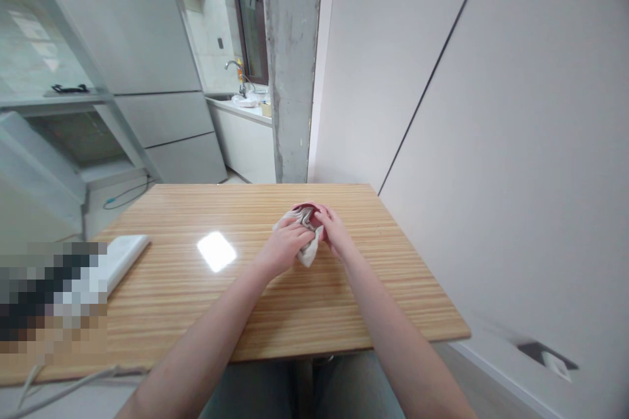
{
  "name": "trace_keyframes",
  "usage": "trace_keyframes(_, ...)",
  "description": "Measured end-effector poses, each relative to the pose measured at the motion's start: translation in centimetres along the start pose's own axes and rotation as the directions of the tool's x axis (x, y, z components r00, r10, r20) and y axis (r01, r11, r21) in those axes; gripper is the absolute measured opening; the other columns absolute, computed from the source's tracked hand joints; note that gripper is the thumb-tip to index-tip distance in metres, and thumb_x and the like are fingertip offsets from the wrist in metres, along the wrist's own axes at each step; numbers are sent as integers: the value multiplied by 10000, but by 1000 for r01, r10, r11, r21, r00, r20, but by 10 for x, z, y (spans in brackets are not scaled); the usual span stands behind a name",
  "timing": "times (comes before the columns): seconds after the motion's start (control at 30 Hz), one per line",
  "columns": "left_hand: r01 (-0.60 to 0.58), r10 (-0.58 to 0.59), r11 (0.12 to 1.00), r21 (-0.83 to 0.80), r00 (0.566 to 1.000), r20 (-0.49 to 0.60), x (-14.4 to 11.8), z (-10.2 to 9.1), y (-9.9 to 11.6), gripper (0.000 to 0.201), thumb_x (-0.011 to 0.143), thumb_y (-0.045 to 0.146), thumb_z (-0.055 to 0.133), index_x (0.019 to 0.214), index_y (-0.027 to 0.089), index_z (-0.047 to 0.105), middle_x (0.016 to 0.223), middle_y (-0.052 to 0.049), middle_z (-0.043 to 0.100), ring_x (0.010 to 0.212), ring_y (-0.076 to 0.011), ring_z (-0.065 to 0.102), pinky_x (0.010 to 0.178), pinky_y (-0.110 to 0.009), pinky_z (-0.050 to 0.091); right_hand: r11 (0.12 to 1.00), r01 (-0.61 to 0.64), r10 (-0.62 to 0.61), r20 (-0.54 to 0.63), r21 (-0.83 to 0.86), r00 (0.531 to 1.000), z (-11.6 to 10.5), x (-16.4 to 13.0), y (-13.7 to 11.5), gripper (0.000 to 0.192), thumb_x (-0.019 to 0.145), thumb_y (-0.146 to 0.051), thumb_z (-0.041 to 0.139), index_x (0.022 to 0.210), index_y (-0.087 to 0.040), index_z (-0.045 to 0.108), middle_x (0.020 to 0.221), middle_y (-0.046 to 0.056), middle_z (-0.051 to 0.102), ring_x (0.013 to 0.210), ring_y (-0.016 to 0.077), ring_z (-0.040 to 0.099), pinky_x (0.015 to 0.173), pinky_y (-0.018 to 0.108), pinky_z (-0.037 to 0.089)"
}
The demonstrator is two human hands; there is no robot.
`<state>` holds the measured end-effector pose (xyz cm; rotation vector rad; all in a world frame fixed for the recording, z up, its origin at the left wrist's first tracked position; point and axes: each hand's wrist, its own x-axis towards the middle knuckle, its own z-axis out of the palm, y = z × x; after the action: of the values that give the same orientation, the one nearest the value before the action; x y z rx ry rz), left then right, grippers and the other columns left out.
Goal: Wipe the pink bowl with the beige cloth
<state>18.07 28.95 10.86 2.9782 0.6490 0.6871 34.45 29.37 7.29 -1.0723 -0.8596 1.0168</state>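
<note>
Gripping one cloth (308,253) between them, left hand (285,243) and right hand (335,230) meet mid-table (206,301), equally near.

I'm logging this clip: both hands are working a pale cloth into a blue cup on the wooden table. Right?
Not quite: the cup is red, not blue, as the head view shows. Both the left hand and right hand do hold the pale cloth at it, on the wooden table.

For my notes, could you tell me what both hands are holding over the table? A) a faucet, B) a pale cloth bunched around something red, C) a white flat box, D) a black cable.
B: the left hand and right hand grip a pale cloth bunched around a red thing over the table.
</note>
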Motion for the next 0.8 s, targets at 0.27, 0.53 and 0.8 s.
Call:
trace_keyframes(0.27, 238, -239, 971, -11, 969, -64, 3, 18, 6, 407, 663, 28, 491, 1038, 170, 561, 998, -94, 684, 980, -237, 616, 983, -429, 388, 979, 184, -191, -65, -92, 980, 17, -18, 6, 568, 713, -450, 662, 1195, -215, 475, 1232, 70, 564, 1169, 199, 512, 1065, 366, 352)
trace_keyframes(0.53, 40, -39, 999, -34, 999, 25, 1, 7, 3, 356, 741, 43, 451, 1033, 210, 570, 1025, -46, 676, 1020, -194, 595, 1031, -406, 336, 1000, 26, -28, -105, -17, 994, 3, -1, 3, 493, 666, -433, 692, 1086, -211, 559, 1002, 47, 668, 987, 219, 614, 907, 397, 489)
trace_keyframes(0.8, 249, -248, 969, -1, 964, -95, 4, 16, 8, 368, 651, 37, 474, 979, 183, 558, 980, -90, 673, 991, -235, 608, 1017, -451, 365, 984, 163, -171, -116, -75, 978, 19, -14, 9, 603, 660, -436, 705, 1187, -201, 530, 1241, 75, 589, 1178, 218, 520, 1069, 381, 357)
